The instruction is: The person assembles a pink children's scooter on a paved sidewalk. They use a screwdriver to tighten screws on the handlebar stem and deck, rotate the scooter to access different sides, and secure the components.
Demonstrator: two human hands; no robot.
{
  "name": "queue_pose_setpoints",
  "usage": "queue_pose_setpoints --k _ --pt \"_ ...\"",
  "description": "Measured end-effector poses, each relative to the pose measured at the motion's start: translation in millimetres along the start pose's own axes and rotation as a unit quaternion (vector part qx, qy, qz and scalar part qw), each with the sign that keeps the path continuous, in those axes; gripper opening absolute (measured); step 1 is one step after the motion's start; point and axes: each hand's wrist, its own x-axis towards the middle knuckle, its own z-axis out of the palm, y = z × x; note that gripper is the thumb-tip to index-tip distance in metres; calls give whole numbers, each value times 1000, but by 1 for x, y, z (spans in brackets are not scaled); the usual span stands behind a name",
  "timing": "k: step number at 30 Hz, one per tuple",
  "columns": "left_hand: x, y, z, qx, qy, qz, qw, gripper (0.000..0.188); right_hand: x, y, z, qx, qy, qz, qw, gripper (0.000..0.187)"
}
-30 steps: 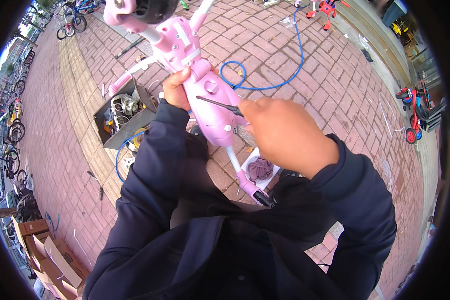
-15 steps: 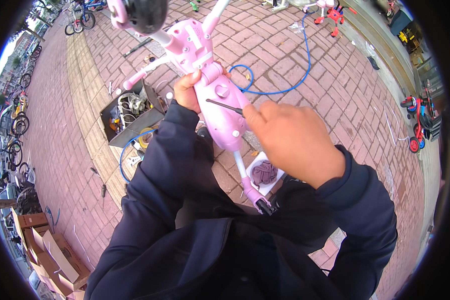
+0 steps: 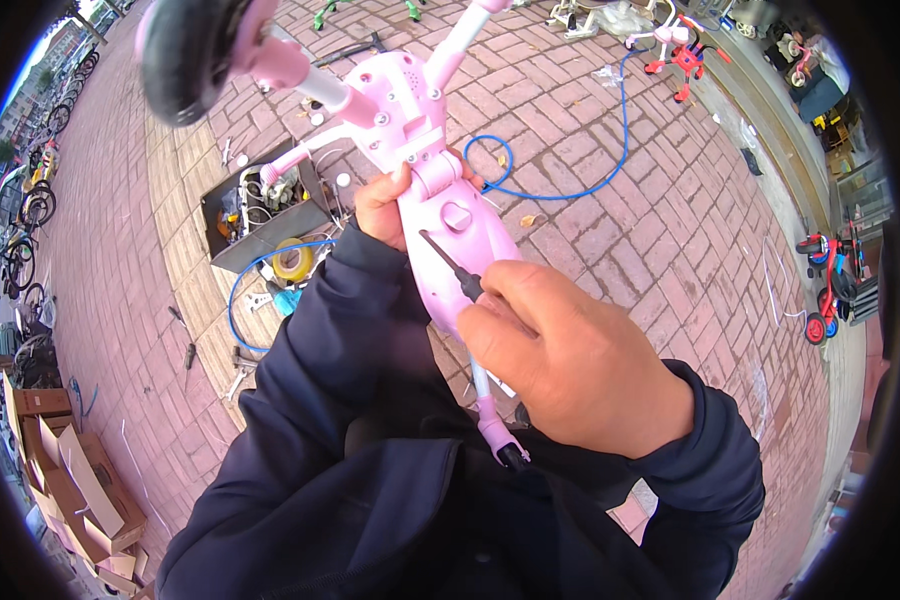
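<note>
A pink child's tricycle [image 3: 480,232], its screw-dotted side facing me, stretches from the upper left down toward my lap. One black wheel [image 3: 185,60] shows at its upper end. My left hand [image 3: 382,208] grips the tricycle near its middle joint, with some fingers hidden behind the frame. In my right hand [image 3: 580,365], closed around the dark handle, is a screwdriver [image 3: 448,262]. Its thin shaft slants up to the left, and the tip meets the pink shell at a small hole below an oval knob.
A dark tool box [image 3: 232,262] with mixed parts stands to the left on brick paving. Near it lie a yellow tape roll [image 3: 292,262], loose tools and a blue hose [image 3: 610,180] that curls away behind. Open cardboard boxes [image 3: 90,480] are at lower left; a red ride-on [image 3: 825,290] stands right.
My right hand has moved lower, and the screwdriver slants more steeply with its tip on the shell. The tricycle's wheel end has come further into view.
</note>
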Motion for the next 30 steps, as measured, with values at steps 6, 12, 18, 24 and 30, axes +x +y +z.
queue_pose_setpoints --k 6,12,18,24,30 --pt "18 -8 -8 6 -15 -55 998 80 -14 9 8 -48 28 94 994 30" --pt "28 -24 -15 37 -7 -84 996 86 -29 21 2 16 102 129 986 32" --pt "38 -37 -19 29 0 -107 994 82 -38 29 5 -104 57 137 983 27" --pt "44 -42 -21 30 -5 -123 992 81 -32 35 3 -21 111 105 988 28" --pt "40 -53 -19 28 46 -157 986 75 -43 30 -1 24 31 275 961 28"
